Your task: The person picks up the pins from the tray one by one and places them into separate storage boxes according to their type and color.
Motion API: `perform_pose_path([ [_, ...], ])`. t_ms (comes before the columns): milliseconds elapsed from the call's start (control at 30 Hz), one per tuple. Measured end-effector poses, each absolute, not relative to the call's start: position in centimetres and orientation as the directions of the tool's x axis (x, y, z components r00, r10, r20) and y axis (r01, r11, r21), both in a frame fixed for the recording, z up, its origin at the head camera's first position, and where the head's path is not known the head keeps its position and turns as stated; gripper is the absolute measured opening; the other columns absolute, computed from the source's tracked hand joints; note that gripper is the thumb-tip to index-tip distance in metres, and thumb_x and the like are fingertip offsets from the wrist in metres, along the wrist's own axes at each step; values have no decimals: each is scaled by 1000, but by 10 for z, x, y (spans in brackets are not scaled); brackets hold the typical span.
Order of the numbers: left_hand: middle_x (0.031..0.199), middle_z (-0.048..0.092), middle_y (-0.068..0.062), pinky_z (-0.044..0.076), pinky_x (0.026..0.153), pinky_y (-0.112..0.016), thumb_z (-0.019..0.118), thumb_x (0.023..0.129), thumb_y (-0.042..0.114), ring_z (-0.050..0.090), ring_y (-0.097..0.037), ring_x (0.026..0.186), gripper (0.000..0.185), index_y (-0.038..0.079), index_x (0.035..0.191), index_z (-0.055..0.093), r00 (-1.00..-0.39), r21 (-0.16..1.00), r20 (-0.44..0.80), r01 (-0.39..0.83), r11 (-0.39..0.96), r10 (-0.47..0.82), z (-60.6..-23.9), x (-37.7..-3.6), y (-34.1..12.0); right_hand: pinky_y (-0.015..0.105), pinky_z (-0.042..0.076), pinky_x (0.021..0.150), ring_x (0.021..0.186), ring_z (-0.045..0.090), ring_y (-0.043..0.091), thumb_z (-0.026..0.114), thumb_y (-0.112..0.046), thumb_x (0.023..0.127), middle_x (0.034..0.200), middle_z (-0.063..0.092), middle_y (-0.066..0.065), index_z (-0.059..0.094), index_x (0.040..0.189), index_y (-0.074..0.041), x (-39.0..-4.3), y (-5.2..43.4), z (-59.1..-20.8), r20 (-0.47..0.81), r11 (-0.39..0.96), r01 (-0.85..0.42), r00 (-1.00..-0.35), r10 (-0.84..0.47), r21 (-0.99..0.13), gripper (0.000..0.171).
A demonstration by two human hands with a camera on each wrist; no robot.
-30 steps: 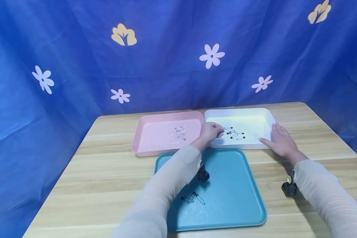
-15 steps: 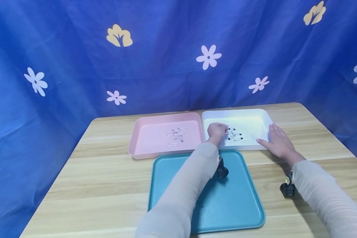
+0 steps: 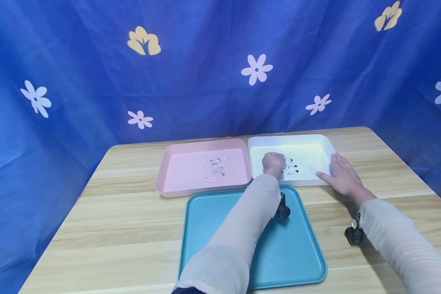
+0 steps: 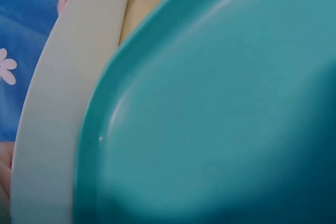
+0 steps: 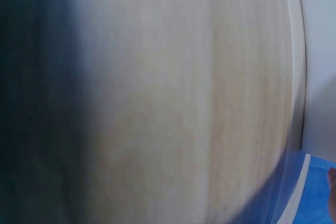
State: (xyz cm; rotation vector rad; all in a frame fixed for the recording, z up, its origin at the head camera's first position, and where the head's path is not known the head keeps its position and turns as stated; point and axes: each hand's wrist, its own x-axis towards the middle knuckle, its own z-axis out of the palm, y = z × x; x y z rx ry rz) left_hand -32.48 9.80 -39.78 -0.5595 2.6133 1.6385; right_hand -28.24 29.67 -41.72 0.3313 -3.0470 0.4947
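Note:
My left hand [image 3: 273,162] is curled down over the left part of the white tray [image 3: 255,143], its fingertips hidden behind the back of the hand. I cannot tell whether a pin is between them. Right beside its knuckles lie several dark-headed safety pins [image 3: 292,172] on the tray floor. My right hand [image 3: 343,175] rests with extended fingers along the right rim of the same tray. In the left wrist view the white tray's outer wall [image 4: 58,87] shows, with a bit of a hand [image 4: 5,166] at the left edge.
A pink tray [image 3: 161,179] with several light-coloured pins [image 3: 217,166] stands left of the white one. In front is a teal tray [image 3: 290,261], partly covered by my left forearm. All stand on a wooden table [image 3: 106,228] before a blue curtain [image 3: 191,81].
My left hand has moved right within the white tray, close to the pins, and turned so its fingertips are hidden. The forearm now covers the pins on the teal tray. My right hand stays on the rim.

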Motion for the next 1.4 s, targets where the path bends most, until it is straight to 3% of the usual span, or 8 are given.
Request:
perform_pose_path([
  [200, 77, 65, 9, 43, 77, -22, 66, 73, 12, 57, -9, 86, 9, 20, 77, 71, -949, 836, -158, -275, 474, -272, -398, -324, 97, 49, 3, 99, 125, 1, 41, 34, -57, 84, 135, 2, 34, 2, 129, 17, -281, 295, -418, 78, 924, -222, -975, -208, -311, 92],
  [700, 81, 65, 7, 42, 76, -19, 59, 80, 17, 56, -9, 87, 12, 17, 82, 71, -973, 792, -104, -207, 574, -207, -394, -320, 87, 49, 3, 100, 125, 1, 41, 33, -57, 83, 135, 1, 33, 0, 130, 16, -279, 290, -417, 76, 926, -220, -976, -206, -308, 93],
  [833, 81, 66, 5, 43, 76, -20, 59, 81, 17, 57, -10, 86, 12, 14, 83, 71, -984, 842, -84, -155, 517, -159, -392, -318, 81, 49, 3, 100, 125, 1, 41, 33, -57, 83, 135, 1, 33, 0, 130, 16, -279, 290, -418, 75, 926, -221, -975, -208, -308, 93],
  [1067, 81, 64, -3, 46, 63, -20, 59, 81, 14, 61, -14, 73, 15, 4, 88, 68, -995, 958, -94, -82, 276, 30, -394, -318, 67, 50, 2, 99, 125, 0, 41, 33, -58, 83, 136, 0, 32, -1, 130, 15, -279, 290, -417, 61, 925, -211, -978, -202, -316, 93],
  [1400, 85, 62, -8, 48, 70, -25, 57, 82, 13, 60, -19, 79, 18, -2, 92, 62, -976, 979, -107, -70, 191, 191, -378, -302, 46, 49, 2, 100, 125, 0, 41, 32, -59, 83, 135, 0, 33, -2, 129, 16, -282, 296, -418, 63, 931, -208, -978, -199, -300, 94],
])
